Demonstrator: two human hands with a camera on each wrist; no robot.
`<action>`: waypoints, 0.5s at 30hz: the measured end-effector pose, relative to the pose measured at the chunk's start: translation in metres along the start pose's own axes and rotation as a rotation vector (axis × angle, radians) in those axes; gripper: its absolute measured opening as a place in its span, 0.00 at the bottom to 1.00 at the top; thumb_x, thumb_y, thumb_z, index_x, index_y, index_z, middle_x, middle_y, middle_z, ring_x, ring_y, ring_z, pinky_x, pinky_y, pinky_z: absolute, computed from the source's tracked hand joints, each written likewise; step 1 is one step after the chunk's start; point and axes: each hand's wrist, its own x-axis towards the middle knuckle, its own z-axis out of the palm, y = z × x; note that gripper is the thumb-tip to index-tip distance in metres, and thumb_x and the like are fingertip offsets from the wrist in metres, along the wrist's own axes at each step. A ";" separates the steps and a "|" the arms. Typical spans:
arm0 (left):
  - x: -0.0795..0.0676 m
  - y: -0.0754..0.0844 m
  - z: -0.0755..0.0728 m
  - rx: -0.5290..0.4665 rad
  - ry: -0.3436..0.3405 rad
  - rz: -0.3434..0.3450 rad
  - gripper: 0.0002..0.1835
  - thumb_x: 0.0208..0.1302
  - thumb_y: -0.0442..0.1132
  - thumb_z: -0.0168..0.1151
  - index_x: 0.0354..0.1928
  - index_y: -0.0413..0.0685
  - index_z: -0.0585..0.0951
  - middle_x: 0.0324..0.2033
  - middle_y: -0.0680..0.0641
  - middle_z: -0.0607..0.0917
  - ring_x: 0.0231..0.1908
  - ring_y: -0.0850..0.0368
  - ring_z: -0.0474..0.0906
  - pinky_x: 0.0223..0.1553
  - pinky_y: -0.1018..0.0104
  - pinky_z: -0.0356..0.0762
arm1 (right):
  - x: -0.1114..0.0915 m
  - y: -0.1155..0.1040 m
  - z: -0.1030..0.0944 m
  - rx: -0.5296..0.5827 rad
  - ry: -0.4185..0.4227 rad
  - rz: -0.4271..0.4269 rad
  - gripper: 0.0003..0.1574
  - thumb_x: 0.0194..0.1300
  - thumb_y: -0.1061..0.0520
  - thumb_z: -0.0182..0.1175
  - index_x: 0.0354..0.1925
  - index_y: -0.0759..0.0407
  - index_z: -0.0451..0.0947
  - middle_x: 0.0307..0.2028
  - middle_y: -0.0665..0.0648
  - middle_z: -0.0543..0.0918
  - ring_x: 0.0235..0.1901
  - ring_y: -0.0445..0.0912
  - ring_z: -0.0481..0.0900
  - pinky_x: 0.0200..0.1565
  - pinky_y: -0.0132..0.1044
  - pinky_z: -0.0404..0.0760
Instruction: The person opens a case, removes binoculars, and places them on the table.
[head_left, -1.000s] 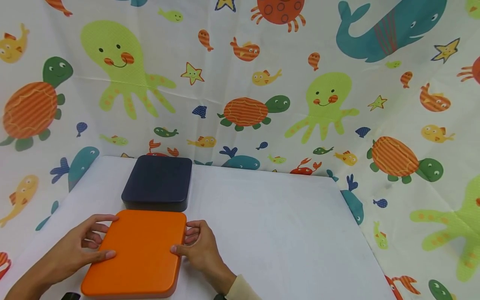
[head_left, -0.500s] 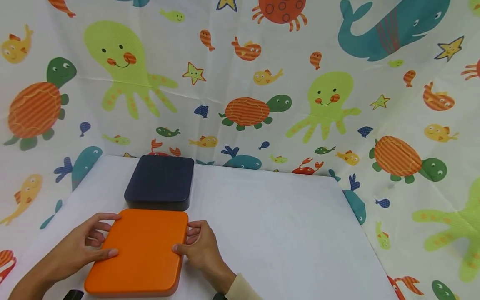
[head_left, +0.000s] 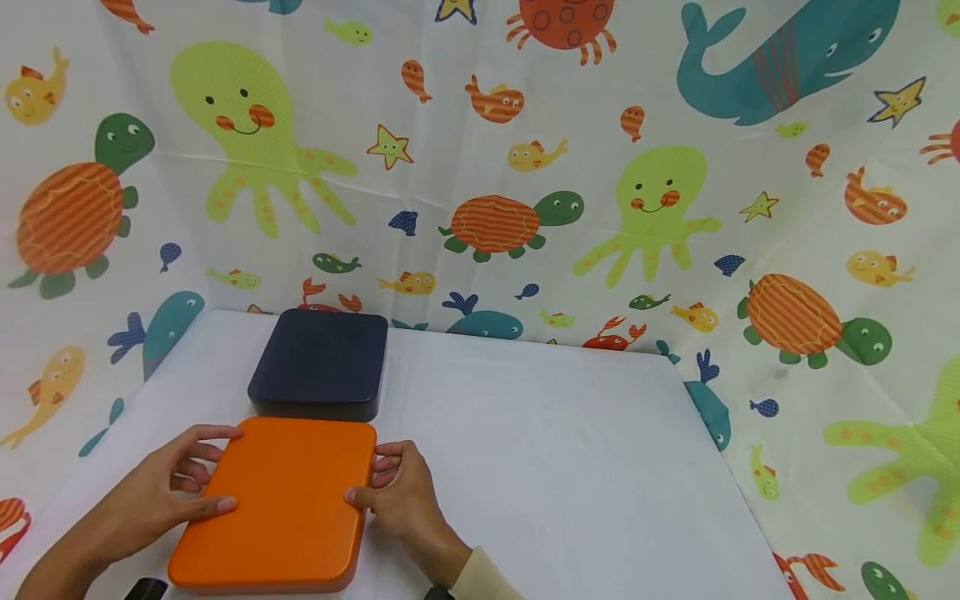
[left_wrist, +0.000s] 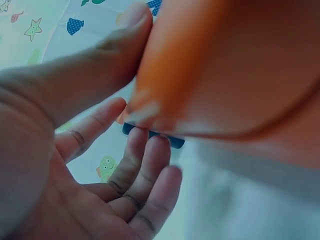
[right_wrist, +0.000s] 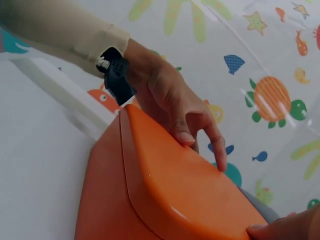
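Note:
A square orange box (head_left: 273,508) with rounded corners lies on the white table, close in front of the dark navy box (head_left: 322,362). My left hand (head_left: 161,492) grips its left side, the thumb flat over the top and a fingertip at the far left corner. On the opposite side, my right hand (head_left: 405,492) holds the right edge, thumb on top and the other fingers bent against the side. A seam runs around the orange box (right_wrist: 145,185) in the right wrist view, marking a lid. In the left wrist view, the left hand's fingers (left_wrist: 155,165) reach to the box's lower edge.
The white table (head_left: 562,467) stretches away to the right of the boxes. A curtain (head_left: 495,83) printed with sea animals hangs behind and around it. Part of a black object (head_left: 146,589) shows at the bottom left edge.
The head view has shifted slightly, so everything sits a little further right. Both hands keep the same hold on the orange box, and neither box has moved on the table.

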 end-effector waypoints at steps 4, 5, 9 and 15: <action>-0.001 0.001 0.000 -0.040 -0.004 -0.008 0.52 0.67 0.55 0.75 0.82 0.41 0.57 0.63 0.29 0.78 0.46 0.53 0.82 0.45 0.68 0.87 | 0.002 0.001 0.001 0.042 0.000 0.017 0.39 0.46 0.73 0.81 0.52 0.53 0.76 0.42 0.54 0.78 0.38 0.45 0.76 0.34 0.34 0.84; -0.001 0.001 0.000 -0.050 -0.004 -0.010 0.52 0.67 0.54 0.75 0.82 0.41 0.57 0.63 0.29 0.78 0.46 0.53 0.82 0.44 0.69 0.86 | 0.003 0.001 0.001 0.058 -0.002 0.021 0.39 0.46 0.73 0.81 0.53 0.54 0.76 0.42 0.54 0.78 0.38 0.46 0.76 0.34 0.34 0.84; -0.002 0.000 0.001 -0.064 0.007 -0.009 0.50 0.67 0.54 0.75 0.81 0.42 0.59 0.63 0.30 0.78 0.45 0.54 0.81 0.41 0.73 0.84 | 0.005 0.004 0.000 0.112 -0.015 0.038 0.39 0.45 0.74 0.81 0.53 0.55 0.76 0.42 0.53 0.79 0.38 0.46 0.76 0.34 0.34 0.81; -0.003 -0.003 0.002 -0.087 0.023 -0.039 0.51 0.65 0.56 0.76 0.81 0.44 0.60 0.65 0.28 0.76 0.44 0.54 0.80 0.42 0.72 0.84 | 0.005 0.005 -0.002 0.112 -0.027 0.029 0.39 0.45 0.73 0.81 0.53 0.54 0.76 0.42 0.53 0.80 0.38 0.46 0.76 0.34 0.31 0.79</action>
